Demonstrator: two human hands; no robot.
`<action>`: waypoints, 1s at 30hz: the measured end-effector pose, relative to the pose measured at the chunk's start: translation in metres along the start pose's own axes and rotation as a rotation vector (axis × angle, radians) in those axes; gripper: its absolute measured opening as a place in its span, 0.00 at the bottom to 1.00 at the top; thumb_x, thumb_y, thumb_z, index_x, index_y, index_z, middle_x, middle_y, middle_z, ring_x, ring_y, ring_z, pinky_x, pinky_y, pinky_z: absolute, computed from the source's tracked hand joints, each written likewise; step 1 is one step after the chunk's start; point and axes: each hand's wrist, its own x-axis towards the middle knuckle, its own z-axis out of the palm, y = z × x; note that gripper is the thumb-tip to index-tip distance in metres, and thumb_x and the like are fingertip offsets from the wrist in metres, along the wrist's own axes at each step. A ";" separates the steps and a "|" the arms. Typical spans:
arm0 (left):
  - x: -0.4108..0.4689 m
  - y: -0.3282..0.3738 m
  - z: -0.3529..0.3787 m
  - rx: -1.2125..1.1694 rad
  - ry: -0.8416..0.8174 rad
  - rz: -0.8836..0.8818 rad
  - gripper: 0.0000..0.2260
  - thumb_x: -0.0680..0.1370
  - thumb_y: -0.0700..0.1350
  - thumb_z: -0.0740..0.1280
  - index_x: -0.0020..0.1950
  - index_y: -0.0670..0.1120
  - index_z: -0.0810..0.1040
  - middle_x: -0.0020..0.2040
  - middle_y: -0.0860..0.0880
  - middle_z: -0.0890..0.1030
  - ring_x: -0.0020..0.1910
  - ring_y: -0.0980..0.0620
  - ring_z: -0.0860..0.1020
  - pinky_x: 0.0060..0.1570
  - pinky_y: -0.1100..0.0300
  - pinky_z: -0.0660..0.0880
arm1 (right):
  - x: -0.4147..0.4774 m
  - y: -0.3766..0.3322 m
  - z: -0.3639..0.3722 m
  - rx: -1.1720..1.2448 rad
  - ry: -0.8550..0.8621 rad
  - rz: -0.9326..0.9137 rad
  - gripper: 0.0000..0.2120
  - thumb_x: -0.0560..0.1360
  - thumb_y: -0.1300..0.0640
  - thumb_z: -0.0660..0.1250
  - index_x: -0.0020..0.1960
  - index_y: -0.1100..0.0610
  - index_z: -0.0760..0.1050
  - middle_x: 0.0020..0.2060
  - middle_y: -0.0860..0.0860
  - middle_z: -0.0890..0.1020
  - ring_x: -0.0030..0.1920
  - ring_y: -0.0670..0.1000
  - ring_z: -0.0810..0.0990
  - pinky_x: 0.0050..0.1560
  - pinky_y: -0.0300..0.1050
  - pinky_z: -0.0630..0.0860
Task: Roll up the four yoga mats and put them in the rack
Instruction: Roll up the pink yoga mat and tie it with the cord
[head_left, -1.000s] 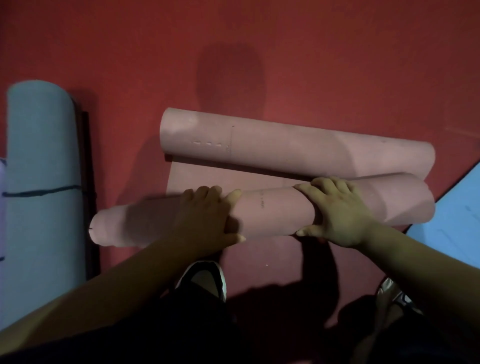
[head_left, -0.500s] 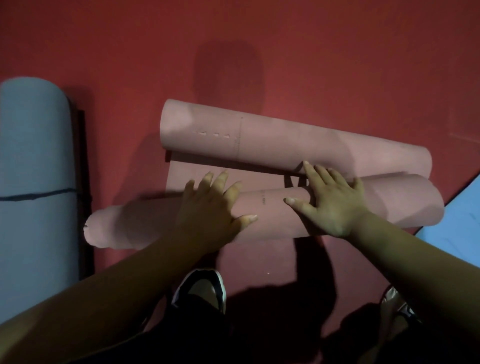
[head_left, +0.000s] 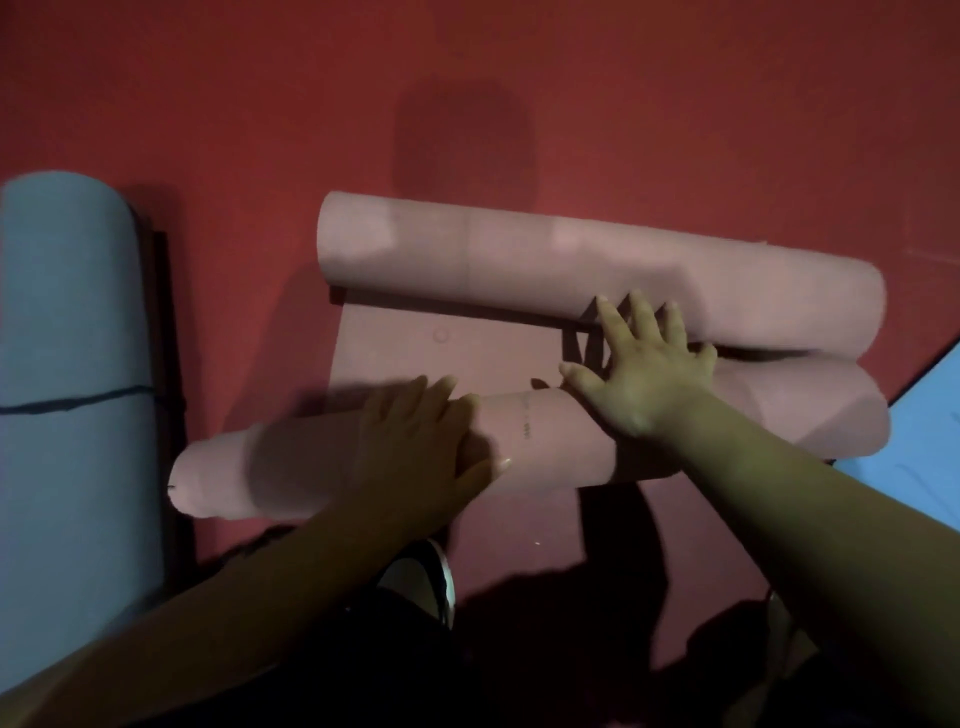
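Note:
A pink yoga mat (head_left: 447, 348) lies on the red floor, curled into a roll at both ends. The near roll (head_left: 540, 441) is skewed, its narrow left end sticking out. My left hand (head_left: 415, 436) lies flat on top of the near roll, fingers spread. My right hand (head_left: 644, 374) presses flat on the same roll further right, its fingertips touching the far roll (head_left: 519, 260). A short flat strip of mat shows between the two rolls.
A rolled grey-blue mat (head_left: 67, 364) with a dark strap lies at the left, beside a dark bar. A flat light-blue mat (head_left: 924, 431) shows at the right edge. My shoes (head_left: 431, 571) are just below the pink mat.
Both hands have slid forward over the near roll, pushing it toward the far roll. My right hand's fingers have opened flat and now reach the far roll.

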 end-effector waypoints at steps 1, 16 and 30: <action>-0.003 0.001 0.003 -0.002 0.014 0.007 0.30 0.73 0.70 0.60 0.65 0.51 0.75 0.71 0.45 0.76 0.68 0.38 0.74 0.64 0.39 0.67 | 0.005 0.000 -0.001 -0.001 0.002 0.007 0.44 0.72 0.24 0.52 0.81 0.39 0.40 0.82 0.48 0.39 0.81 0.62 0.40 0.73 0.75 0.50; 0.046 -0.019 -0.010 0.058 -0.111 -0.058 0.37 0.75 0.76 0.45 0.78 0.57 0.59 0.80 0.45 0.60 0.78 0.39 0.59 0.70 0.32 0.58 | 0.020 0.003 -0.007 0.093 0.127 0.053 0.34 0.77 0.35 0.55 0.81 0.40 0.51 0.71 0.59 0.67 0.70 0.64 0.66 0.73 0.64 0.60; 0.044 -0.002 -0.010 0.051 -0.023 -0.112 0.35 0.77 0.72 0.46 0.78 0.53 0.62 0.80 0.42 0.62 0.77 0.36 0.62 0.70 0.31 0.59 | 0.032 0.004 -0.013 0.138 0.069 0.004 0.35 0.79 0.35 0.52 0.81 0.39 0.41 0.82 0.53 0.41 0.82 0.56 0.41 0.76 0.69 0.46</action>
